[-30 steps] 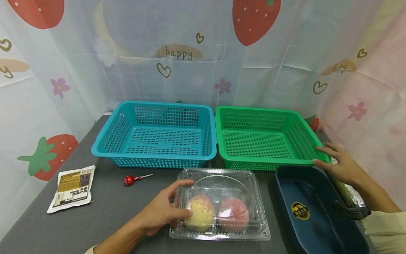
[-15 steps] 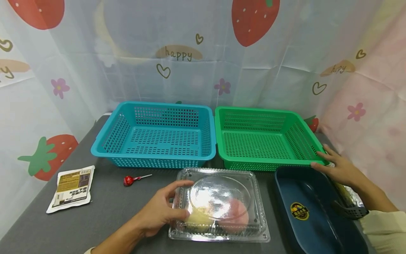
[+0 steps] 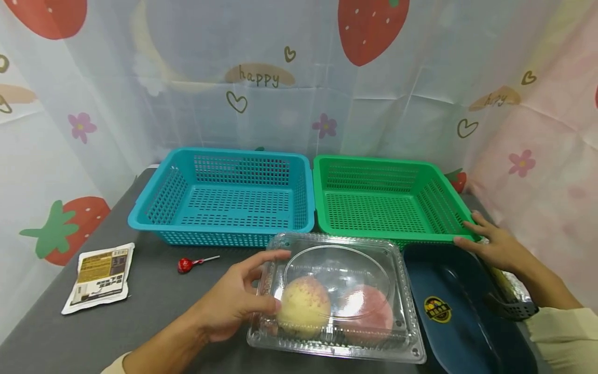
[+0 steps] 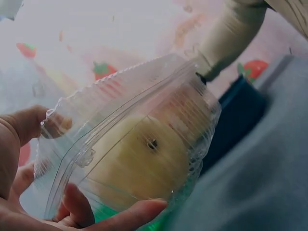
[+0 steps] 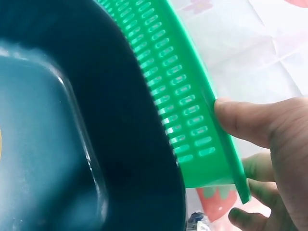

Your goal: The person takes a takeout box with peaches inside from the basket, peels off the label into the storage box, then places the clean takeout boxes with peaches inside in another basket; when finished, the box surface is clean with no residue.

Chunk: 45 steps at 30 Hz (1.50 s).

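My left hand [image 3: 243, 293] grips the left side of a clear plastic clamshell box [image 3: 343, 259], thumb in front and fingers on its lid edge. Inside are two round fruits, a yellow one with pink speckles [image 3: 304, 306] and a pink one [image 3: 366, 314]. In the left wrist view the box [image 4: 144, 125] tilts, raised above the grey tabletop. My right hand [image 3: 497, 246] rests its extended fingers and thumb on the near right corner of the green basket [image 3: 388, 237]. The right wrist view shows the thumb [image 5: 236, 115] touching the basket's rim.
A blue basket [image 3: 219, 228] stands left of the green one. A dark blue tray [image 3: 448, 280] lies at the right, partly behind the box. A red lollipop [image 3: 185, 265] and a white-and-brown packet [image 3: 99, 278] lie at the left. A patterned curtain [image 3: 280, 119] hangs behind.
My left hand has raised the clamshell box off the table and shifted it slightly right, tilting it. The right hand stays at the green basket's corner.
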Each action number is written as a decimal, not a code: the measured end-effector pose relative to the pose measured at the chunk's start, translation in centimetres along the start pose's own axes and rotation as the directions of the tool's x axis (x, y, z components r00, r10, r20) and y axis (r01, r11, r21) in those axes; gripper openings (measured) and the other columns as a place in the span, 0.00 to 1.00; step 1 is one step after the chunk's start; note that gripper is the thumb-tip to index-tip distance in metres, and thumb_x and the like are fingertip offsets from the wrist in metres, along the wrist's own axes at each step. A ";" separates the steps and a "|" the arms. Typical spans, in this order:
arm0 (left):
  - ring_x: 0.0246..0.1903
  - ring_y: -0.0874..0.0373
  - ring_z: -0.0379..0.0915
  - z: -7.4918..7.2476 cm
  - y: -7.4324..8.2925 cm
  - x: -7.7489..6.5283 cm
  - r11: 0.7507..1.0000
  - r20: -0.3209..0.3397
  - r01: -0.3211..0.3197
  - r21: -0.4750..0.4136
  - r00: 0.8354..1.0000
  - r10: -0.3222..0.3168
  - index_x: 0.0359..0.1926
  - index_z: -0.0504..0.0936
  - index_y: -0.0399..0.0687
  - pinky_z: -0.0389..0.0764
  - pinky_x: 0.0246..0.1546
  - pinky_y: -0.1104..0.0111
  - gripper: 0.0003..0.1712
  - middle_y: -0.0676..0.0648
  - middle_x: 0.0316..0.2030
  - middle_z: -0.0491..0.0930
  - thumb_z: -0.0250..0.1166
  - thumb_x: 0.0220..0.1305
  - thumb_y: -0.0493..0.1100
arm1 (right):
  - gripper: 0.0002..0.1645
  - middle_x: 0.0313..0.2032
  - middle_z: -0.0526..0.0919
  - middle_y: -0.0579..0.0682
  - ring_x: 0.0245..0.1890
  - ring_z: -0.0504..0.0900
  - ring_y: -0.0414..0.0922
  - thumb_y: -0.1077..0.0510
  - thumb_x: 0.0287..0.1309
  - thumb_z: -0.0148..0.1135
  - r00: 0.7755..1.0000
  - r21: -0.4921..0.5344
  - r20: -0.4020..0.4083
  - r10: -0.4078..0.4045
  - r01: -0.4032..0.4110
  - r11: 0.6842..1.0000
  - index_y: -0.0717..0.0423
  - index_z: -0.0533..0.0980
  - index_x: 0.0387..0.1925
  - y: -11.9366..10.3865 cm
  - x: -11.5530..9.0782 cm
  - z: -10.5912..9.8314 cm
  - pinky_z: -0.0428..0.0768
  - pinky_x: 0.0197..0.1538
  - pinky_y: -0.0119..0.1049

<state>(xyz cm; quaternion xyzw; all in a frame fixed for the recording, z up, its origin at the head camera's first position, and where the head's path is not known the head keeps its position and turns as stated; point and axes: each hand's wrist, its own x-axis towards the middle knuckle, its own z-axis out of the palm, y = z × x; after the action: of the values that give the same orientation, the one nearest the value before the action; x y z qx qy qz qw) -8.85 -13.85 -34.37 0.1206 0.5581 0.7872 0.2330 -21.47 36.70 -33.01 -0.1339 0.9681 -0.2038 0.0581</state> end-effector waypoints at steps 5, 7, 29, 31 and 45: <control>0.47 0.37 0.70 1.2 2.8 0.5 1.000 -0.018 -0.012 0.024 1.000 0.012 0.70 0.63 0.48 0.79 0.30 0.42 0.45 0.31 0.65 0.49 0.67 0.51 0.25 | 0.45 0.69 0.44 0.75 0.63 0.47 0.79 0.43 0.66 0.56 1.000 -0.005 0.029 0.004 -0.004 1.000 0.76 0.57 0.67 -0.6 0.4 -0.4 0.53 0.55 0.74; 0.54 0.37 0.63 1.5 4.0 0.9 0.999 -0.035 -0.011 0.037 0.999 0.012 0.70 0.65 0.51 0.80 0.32 0.42 0.45 0.34 0.68 0.46 0.67 0.52 0.26 | 0.45 0.68 0.45 0.76 0.63 0.47 0.79 0.43 0.66 0.57 0.999 -0.015 0.041 0.003 -0.002 1.000 0.76 0.57 0.66 -0.7 0.6 -0.6 0.52 0.55 0.74; 0.17 0.54 0.62 4.4 11.8 11.4 0.986 -0.105 -0.082 0.145 0.990 0.098 0.64 0.74 0.70 0.66 0.19 0.61 0.41 0.43 0.27 0.65 0.69 0.54 0.28 | 0.41 0.63 0.53 0.81 0.57 0.57 0.81 0.47 0.62 0.62 0.998 -0.043 0.049 -0.030 0.032 0.999 0.83 0.66 0.57 -0.7 1.4 -1.2 0.61 0.52 0.73; 0.16 0.54 0.62 4.4 11.7 12.6 0.986 -0.097 -0.079 0.144 0.991 0.094 0.64 0.73 0.70 0.66 0.19 0.60 0.41 0.42 0.28 0.66 0.69 0.54 0.28 | 0.42 0.63 0.52 0.81 0.56 0.58 0.81 0.46 0.62 0.61 0.998 -0.043 0.054 -0.018 0.021 0.999 0.84 0.66 0.56 -0.8 1.4 -1.3 0.61 0.52 0.74; 0.15 0.55 0.59 3.7 8.1 19.9 0.989 -0.120 -0.029 0.145 0.992 0.047 0.65 0.71 0.72 0.80 0.22 0.49 0.42 0.44 0.26 0.66 0.69 0.56 0.29 | 0.47 0.63 0.52 0.81 0.58 0.54 0.82 0.42 0.63 0.59 0.996 -0.111 0.083 0.021 -0.012 0.994 0.79 0.59 0.64 -0.8 1.3 -1.3 0.57 0.53 0.75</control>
<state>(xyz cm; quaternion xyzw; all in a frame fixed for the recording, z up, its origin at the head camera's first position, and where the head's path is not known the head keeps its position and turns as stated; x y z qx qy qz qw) -26.24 -2.96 -26.92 0.0991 0.6241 0.7553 0.1740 -22.74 36.13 -31.53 -0.1373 0.9756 -0.1436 0.0931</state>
